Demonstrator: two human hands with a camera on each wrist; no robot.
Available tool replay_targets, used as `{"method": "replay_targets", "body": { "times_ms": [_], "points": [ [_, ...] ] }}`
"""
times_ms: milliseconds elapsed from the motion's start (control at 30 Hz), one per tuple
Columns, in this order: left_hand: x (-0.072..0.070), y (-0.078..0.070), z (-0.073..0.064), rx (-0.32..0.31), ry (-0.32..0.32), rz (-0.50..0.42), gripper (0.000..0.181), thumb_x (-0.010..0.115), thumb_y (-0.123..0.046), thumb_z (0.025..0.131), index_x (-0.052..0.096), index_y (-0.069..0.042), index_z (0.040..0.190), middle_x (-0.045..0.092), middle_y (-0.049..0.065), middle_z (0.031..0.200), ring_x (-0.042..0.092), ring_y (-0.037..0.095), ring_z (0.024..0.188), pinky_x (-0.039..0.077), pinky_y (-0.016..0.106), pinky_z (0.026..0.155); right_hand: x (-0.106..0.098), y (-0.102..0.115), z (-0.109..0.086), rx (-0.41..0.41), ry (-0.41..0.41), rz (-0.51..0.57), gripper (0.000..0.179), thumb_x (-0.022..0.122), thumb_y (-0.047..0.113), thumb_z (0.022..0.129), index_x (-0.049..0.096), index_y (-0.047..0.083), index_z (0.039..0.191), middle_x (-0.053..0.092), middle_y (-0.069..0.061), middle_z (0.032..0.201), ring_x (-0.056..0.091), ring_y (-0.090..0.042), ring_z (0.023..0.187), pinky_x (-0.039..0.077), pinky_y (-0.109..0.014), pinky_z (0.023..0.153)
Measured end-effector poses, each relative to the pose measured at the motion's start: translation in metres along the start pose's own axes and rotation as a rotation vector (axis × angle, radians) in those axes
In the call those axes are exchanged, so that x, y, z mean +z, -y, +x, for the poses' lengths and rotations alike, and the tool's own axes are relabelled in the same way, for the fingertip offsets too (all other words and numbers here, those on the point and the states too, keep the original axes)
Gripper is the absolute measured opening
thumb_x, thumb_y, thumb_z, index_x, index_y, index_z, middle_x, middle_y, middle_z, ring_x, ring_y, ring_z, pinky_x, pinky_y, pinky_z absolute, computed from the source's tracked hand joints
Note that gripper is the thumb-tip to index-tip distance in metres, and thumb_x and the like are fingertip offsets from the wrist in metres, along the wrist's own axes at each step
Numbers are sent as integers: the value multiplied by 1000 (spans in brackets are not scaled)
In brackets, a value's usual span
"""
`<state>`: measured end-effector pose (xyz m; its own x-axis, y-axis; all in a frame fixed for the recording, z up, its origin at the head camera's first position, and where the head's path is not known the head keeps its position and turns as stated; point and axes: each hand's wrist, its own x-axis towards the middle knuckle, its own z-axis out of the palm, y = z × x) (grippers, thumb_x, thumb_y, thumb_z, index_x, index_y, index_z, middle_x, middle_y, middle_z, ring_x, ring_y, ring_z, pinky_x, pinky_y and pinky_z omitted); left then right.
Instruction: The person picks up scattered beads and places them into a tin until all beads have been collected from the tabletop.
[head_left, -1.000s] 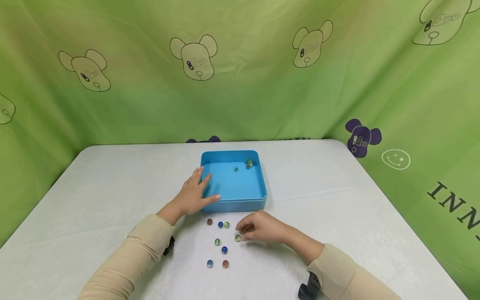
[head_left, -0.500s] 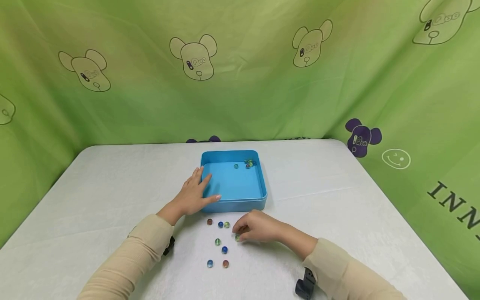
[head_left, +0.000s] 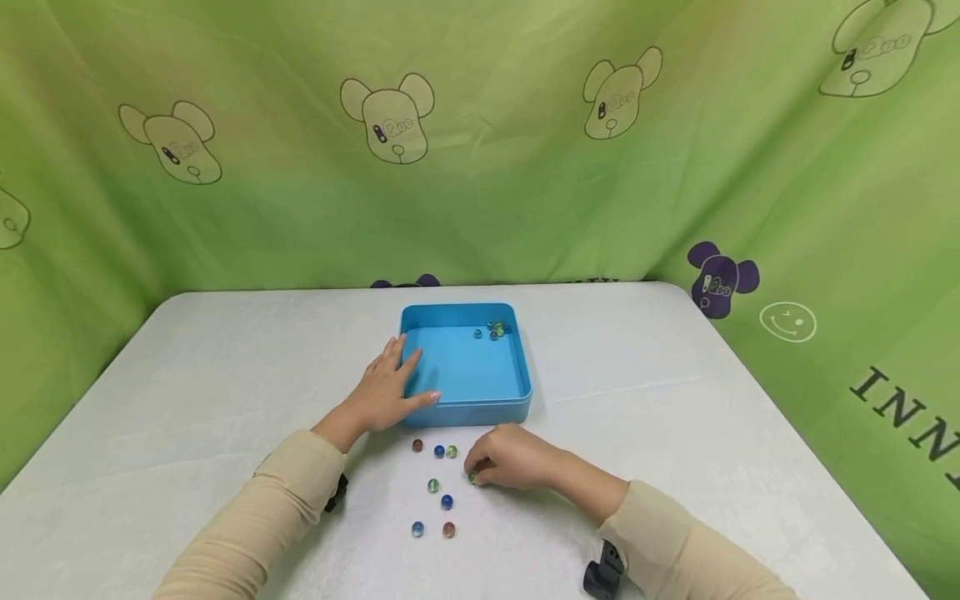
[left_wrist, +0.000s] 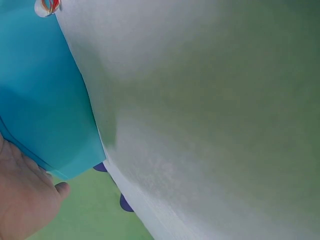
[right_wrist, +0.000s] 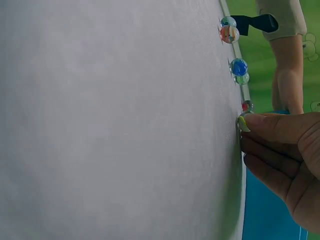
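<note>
Since the earlier frames, the right hand [head_left: 510,457] has shifted a little leftward and its thumb and fingers have come together on a yellow-green marble [right_wrist: 243,122], while a loose marble [head_left: 477,333] inside the tray has rolled closer to the others there. A green curtain [head_left: 487,208] printed with bear heads hangs behind the white table [head_left: 637,442]. Toward the table's far edge, between its left and right edges, sits a square blue tray [head_left: 465,414]. The left hand [head_left: 382,398] lies with fingers spread over the tray's left wall, its thumb across the near left corner; it grips nothing. A black device [head_left: 603,573] shows below the right sleeve. The pinched marble is outside the tray, and whether it is off the table cannot be told; the tray's near wall stands between it and the tray floor. Just left of it, seven marbles [head_left: 447,502] in blue, green and reddish brown lie scattered before that wall. A small cluster of marbles [head_left: 498,330] fills the tray's far right corner, too bunched to count.
</note>
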<state>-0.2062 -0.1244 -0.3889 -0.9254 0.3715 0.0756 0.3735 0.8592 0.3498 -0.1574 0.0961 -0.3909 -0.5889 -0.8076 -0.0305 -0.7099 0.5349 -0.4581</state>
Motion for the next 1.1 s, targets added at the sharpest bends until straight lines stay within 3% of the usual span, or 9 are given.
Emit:
{"method": "replay_targets", "body": {
  "times_ms": [400,633,800,1100],
  "points": [
    [1,2,0,7,-11,3,84,41,-62,79,23,-5,137,2,17,142,-3,30,129,10,49,99,1,-3,-1,-1,-14,27,11,67,13,74,69,9,85,63,8,77,53,4,69,43,-14,64],
    [1,1,-1,16,-4,6,83,41,-61,79,23,-4,137,1,17,142,-3,30,129,10,48,99,-1,-8,-2,8,-5,149,10,66,13,75,69,9,84,63,10,75,54,5,68,44,-13,62],
    [0,1,-1,14,-6,8,84,40,-63,78,24,-4,136,1,17,142,-2,30,129,10,48,99,-3,-11,-3,-3,-14,174,10,66,13,76,69,8,83,63,9,74,55,4,67,44,-14,61],
    [0,0,-1,1,7,16,84,40,-63,78,21,-6,137,-1,15,143,-4,28,129,9,47,100,-13,-14,-7,21,-94,212,9,64,10,77,69,7,84,64,5,79,56,0,69,45,-17,62]
  ]
}}
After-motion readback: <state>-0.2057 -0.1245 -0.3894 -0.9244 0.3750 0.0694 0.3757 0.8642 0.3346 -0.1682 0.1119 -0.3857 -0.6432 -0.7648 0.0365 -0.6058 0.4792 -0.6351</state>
